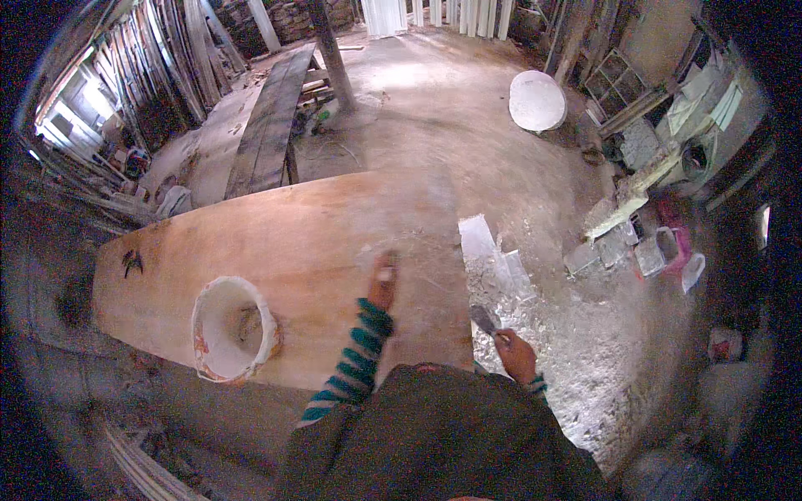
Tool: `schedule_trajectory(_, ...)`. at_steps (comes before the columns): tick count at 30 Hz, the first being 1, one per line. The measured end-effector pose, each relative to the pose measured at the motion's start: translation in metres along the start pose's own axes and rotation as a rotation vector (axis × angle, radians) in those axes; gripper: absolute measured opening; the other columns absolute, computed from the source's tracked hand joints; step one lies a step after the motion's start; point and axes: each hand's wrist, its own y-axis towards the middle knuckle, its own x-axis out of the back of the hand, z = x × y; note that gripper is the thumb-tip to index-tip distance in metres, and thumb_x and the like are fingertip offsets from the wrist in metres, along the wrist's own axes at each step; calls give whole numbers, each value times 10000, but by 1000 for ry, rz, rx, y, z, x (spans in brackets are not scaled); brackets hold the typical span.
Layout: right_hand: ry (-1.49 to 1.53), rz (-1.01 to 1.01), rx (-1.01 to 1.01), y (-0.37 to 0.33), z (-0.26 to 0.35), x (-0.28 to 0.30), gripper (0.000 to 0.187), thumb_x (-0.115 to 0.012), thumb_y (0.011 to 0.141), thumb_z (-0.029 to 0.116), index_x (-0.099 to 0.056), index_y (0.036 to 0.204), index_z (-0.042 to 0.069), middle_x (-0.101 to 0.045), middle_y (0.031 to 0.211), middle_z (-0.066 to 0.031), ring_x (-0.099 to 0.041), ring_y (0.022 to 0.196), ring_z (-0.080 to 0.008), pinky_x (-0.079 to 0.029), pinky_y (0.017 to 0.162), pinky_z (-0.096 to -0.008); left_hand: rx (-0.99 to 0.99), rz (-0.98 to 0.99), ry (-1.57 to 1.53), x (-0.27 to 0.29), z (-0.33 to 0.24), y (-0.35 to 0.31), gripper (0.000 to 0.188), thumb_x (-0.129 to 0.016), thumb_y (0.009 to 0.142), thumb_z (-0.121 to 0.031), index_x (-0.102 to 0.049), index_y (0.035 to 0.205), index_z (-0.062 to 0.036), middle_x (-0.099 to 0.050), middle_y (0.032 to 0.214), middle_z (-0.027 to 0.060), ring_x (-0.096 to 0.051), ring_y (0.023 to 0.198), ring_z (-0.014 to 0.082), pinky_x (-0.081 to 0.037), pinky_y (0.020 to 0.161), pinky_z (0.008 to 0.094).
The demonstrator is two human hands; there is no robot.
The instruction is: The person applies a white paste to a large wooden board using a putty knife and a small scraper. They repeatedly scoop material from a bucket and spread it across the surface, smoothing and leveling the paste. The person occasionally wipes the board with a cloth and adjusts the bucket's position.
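A wide wooden board (326, 242) spreads out in front of me like a tabletop. Over its right part is my left hand (383, 282), smeared by motion, so its fingers do not read clearly. My right hand (518, 357), just past the board's right edge, is closed round the handle of a putty knife (484, 319). The knife's flat, greyish blade points up and left toward that edge. On the board's left part stands a white bucket (199, 327), its rim and inside coated with white material. Farther left lies a small dark object (132, 261).
White debris (593, 384) and broken pale pieces (493, 250) cover the floor beside the board. Beyond stand a dark plank bench (267, 125), a post (332, 58) and a round white object (537, 101). Blocks (614, 244) and a window frame (616, 82) are at right.
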Motion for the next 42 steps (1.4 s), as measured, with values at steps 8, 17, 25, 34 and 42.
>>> schedule_trajectory(8, -141, -4, 92, 63, 43, -64, 297, -442, 863, 317, -540, 1017, 84, -609, 894, -190, -581, 798, -386, -460, 680, -462, -47, -258, 495, 163, 8, -15, 451, -528, 764, 19, -426, 1203, 16, -494, 1177, 198, -489, 1084, 321, -381, 935, 373)
schedule_trajectory(17, -91, -199, 92, 165, 56, -73, 278, -398, 886, 305, -529, 1004, 90, -602, 816, -214, -575, 803, -399, -447, 680, -492, 27, -122, 713, 42, -11, 18, 349, -538, 677, 60, -488, 1007, -41, -543, 987, 173, -523, 944, 358, -421, 835, 395)
schedule_trajectory(25, 206, -349, 136, 149, 27, -10, 217, -460, 885, 223, -520, 1064, 115, -595, 881, -173, -581, 782, -363, -465, 669, -446, -60, 422, 226, -147, -3, 25, 288, -517, 827, -84, -464, 1109, -53, -509, 1134, 186, -479, 1097, 323, -392, 910, 370)
schedule_trajectory(34, 12, -208, -143, 61, -87, -20, 268, -504, 864, 293, -541, 1023, 80, -571, 662, -121, -566, 627, -275, -420, 556, -360, 115, -112, 371, -30, -64, 33, 215, -464, 864, -121, -541, 1050, -41, -531, 1165, 131, -496, 1082, 259, -391, 920, 359)
schedule_trajectory(42, -42, -195, -79, 65, -33, -25, 289, -484, 878, 327, -534, 1067, 114, -586, 680, -136, -573, 624, -294, -430, 561, -399, 129, 284, 1362, -2, -9, 52, 290, -543, 747, -145, -535, 1021, -50, -570, 1042, 193, -542, 980, 354, -385, 905, 474)
